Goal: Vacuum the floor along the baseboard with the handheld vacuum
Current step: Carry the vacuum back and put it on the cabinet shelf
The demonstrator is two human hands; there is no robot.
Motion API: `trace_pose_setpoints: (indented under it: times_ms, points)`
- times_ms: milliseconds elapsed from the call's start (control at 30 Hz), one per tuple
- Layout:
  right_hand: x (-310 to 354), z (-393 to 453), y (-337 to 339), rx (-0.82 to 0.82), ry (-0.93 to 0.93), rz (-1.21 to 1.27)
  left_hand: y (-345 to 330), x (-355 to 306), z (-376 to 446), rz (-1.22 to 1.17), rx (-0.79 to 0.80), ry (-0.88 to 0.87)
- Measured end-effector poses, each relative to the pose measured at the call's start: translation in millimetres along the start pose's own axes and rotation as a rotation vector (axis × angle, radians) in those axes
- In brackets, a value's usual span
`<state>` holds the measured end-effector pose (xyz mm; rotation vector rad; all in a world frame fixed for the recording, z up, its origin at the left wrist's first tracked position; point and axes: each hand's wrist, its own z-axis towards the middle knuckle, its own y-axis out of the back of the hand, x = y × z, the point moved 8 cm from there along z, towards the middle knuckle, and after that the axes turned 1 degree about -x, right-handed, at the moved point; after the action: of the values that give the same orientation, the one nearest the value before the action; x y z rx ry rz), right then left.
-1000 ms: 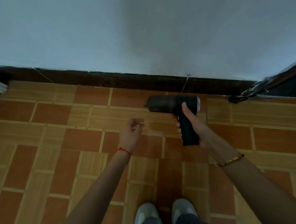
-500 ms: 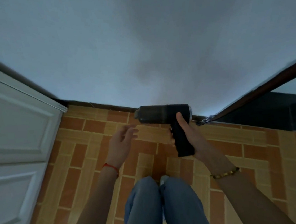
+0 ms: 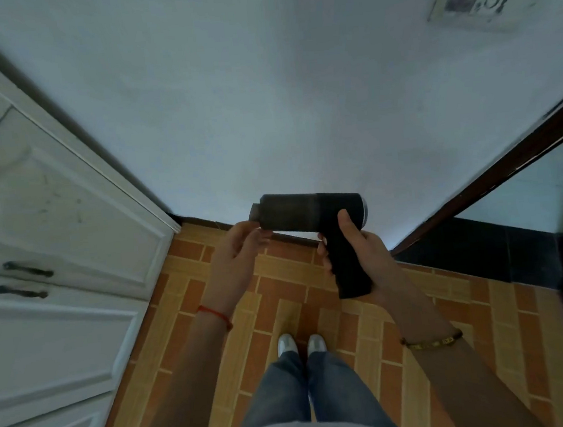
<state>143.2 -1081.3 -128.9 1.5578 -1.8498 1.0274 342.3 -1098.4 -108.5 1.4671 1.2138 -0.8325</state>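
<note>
Vacuum (image 3: 307,212) – right hand (image 3: 362,250) gripping handle, left hand (image 3: 234,255) touching nozzle

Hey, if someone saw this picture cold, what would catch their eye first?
Probably the black handheld vacuum held up mid-frame against the pale wall, the right hand gripping its handle and the left hand touching its nozzle end. Next, the orange brick-patterned floor below and the white cabinet doors at left.
</note>
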Motion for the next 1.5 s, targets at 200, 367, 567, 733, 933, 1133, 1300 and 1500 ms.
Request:
trace_pose_setpoints:
  times_ms: [200,367,567,733,933,1133,1300,1500]
  points:
    - [9,-36,-23,0.039,0.022,0.028,26,-27,-33,0.029,-0.05,-0.039]
    - [4,-49,-40,0.084,0.02,0.023,42,-22,-48,0.046,-0.084,-0.039]
    - [-2,-50,-57,0.118,0.022,-0.026,58,-14,-63,0.057,-0.112,-0.018]
    - [-7,-41,-70,0.142,0.023,-0.09,74,-4,-69,0.026,-0.181,0.005]
    - [-7,-33,-84,0.192,0.006,-0.19,90,2,-85,0.045,-0.263,0.052]
    - [6,-15,-96,0.283,-0.027,-0.341,97,5,-94,0.02,-0.445,0.092]
    - [21,2,-97,0.455,-0.061,-0.416,83,4,-104,0.001,-0.616,0.144]
    - [34,12,-94,0.632,-0.116,-0.54,50,9,-130,-0.079,-0.816,0.217]
